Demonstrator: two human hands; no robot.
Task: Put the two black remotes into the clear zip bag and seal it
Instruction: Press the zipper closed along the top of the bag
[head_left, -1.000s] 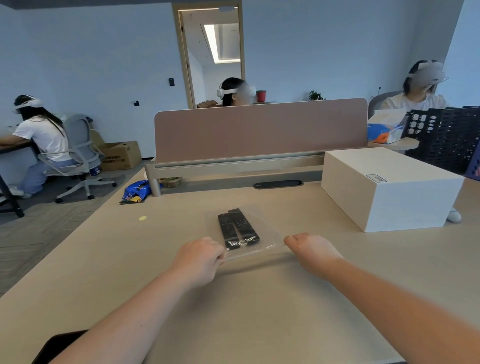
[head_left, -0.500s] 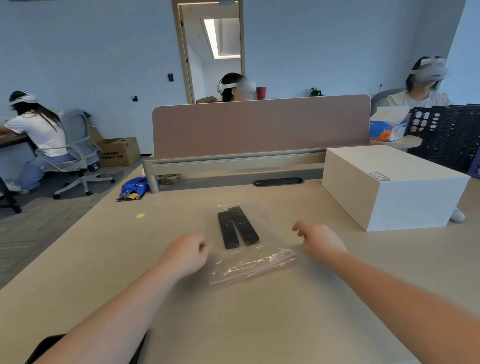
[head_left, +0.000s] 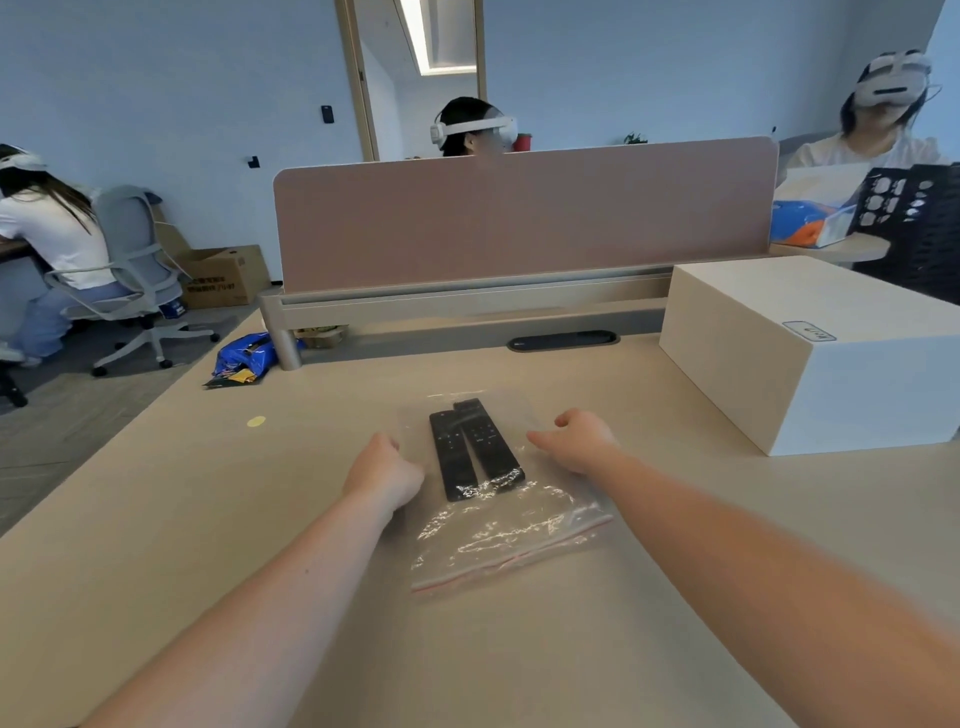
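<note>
left hand | right hand | off zip edge, now flank remotes

You've got a big white box sitting on the right side of the desk, with a small label on its top. Behind the desk runs a pinkish divider panel, and a dark oval cable slot sits just below it. There's a little yellow dot on the desktop to your left. On the floor past the desk edge lies a blue snack bag, with a cardboard box and a grey office chair further back.
</note>
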